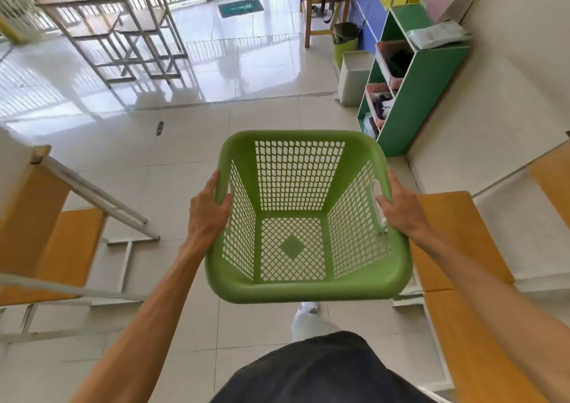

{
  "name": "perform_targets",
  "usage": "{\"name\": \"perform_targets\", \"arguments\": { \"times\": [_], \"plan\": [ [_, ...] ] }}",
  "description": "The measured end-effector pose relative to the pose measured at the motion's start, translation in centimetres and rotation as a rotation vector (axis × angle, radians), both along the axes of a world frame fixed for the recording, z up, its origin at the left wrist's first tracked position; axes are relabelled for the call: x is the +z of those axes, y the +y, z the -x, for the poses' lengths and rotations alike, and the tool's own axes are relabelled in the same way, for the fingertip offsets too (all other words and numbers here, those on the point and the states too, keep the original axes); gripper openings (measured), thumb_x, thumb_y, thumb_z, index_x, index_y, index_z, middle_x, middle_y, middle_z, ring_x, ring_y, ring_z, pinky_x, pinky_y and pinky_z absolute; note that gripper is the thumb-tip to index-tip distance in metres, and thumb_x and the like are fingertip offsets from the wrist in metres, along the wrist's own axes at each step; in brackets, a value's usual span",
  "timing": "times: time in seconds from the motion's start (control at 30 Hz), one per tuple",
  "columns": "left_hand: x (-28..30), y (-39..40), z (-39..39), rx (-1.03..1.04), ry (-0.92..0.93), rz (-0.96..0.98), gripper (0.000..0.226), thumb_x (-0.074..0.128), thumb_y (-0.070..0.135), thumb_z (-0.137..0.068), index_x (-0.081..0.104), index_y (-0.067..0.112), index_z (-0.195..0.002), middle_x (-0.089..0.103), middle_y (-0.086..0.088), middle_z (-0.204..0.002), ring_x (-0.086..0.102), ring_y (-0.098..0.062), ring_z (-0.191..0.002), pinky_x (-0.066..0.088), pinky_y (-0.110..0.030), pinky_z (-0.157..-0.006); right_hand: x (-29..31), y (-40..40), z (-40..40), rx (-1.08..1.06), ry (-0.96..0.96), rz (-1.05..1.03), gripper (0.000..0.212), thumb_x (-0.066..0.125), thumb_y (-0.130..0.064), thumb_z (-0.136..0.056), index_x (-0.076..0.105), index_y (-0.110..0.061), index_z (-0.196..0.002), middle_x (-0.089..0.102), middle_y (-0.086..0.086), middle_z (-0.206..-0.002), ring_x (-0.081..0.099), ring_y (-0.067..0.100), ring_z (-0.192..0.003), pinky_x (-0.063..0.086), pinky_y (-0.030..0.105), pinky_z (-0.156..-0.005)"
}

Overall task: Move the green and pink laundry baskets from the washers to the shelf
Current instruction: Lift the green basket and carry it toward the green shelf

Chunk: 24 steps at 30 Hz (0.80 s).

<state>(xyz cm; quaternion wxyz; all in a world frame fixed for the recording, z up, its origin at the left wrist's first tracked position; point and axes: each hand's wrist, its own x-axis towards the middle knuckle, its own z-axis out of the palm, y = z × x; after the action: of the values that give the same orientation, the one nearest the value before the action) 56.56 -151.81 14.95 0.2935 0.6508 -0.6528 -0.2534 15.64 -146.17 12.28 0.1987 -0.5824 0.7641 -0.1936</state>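
Observation:
An empty green laundry basket [305, 288] with latticed sides hangs in front of me above the tiled floor. My left hand [208, 208] grips its left rim. On the opposite side, my right hand [401, 206] holds the rim beside the handle slot. Ahead on the right stands a green shelf [428, 84] against the wall. Two pink baskets [387, 63] [374, 100] with dark clothes sit in its compartments. No washers are in view.
Orange benches stand at my left [46, 248] and right [462, 263]. A white bin [353, 77] and a green bin [345, 43] sit beyond the shelf. Metal-framed tables [101, 17] are far left. A white package [438, 35] lies on the shelf top.

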Motion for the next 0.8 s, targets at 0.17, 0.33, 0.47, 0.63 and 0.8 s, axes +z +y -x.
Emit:
{"name": "perform_targets", "arguments": {
  "times": [0.17,0.33,0.47,0.63,0.8],
  "plan": [
    [0.2,-8.2,-0.3,0.003,0.015,0.006,0.062,0.062,0.023,-0.097,0.036,0.024,-0.153,0.064,0.009,-0.1,0.061,0.01,-0.066,0.046,0.001,-0.055,0.0,-8.9,-0.4,0.0,-0.014,-0.023,0.073,0.053,-0.03,-0.099,0.014,-0.018,-0.16,0.062,0.016,-0.107,0.061,0.031,-0.088,0.056,0.05,-0.082],
    [-0.3,-16.1,0.0,-0.015,0.006,0.035,0.063,0.063,0.021,-0.097,0.036,0.021,-0.153,0.066,0.006,-0.105,0.059,0.012,-0.065,0.051,-0.006,-0.059,0.1,-16.0,-0.4,-0.033,-0.021,-0.009,0.073,0.054,-0.028,-0.098,0.015,-0.019,-0.16,0.064,0.017,-0.108,0.061,0.03,-0.084,0.057,0.047,-0.08],
    [-1.2,-23.5,0.9,-0.056,-0.042,0.013,0.063,0.064,0.024,-0.097,0.036,0.022,-0.154,0.073,-0.011,-0.113,0.062,0.0,-0.062,0.061,-0.033,-0.069,-0.6,-20.9,0.3,-0.09,-0.003,-0.042,0.073,0.053,-0.03,-0.098,0.014,-0.023,-0.16,0.064,0.018,-0.105,0.062,0.033,-0.084,0.056,0.049,-0.08],
    [-2.1,-35.7,4.5,-0.224,-0.044,0.004,0.064,0.063,0.027,-0.096,0.036,0.021,-0.154,0.071,-0.014,-0.122,0.07,-0.014,-0.072,0.061,-0.04,-0.075,-1.1,-26.6,1.9,-0.262,0.003,-0.036,0.069,0.049,-0.035,-0.099,0.015,-0.027,-0.159,0.059,0.016,-0.127,0.062,0.036,-0.105,0.054,0.05,-0.09],
    [-1.5,-45.8,8.9,-0.391,-0.05,-0.022,0.065,0.064,0.028,-0.096,0.035,0.024,-0.154,0.068,-0.015,-0.127,0.069,-0.02,-0.079,0.06,-0.052,-0.077,-0.6,-29.1,1.8,-0.454,-0.019,-0.032,0.068,0.047,-0.034,-0.101,0.011,-0.03,-0.158,0.058,0.018,-0.126,0.064,0.035,-0.102,0.058,0.048,-0.082]
  ]
}}
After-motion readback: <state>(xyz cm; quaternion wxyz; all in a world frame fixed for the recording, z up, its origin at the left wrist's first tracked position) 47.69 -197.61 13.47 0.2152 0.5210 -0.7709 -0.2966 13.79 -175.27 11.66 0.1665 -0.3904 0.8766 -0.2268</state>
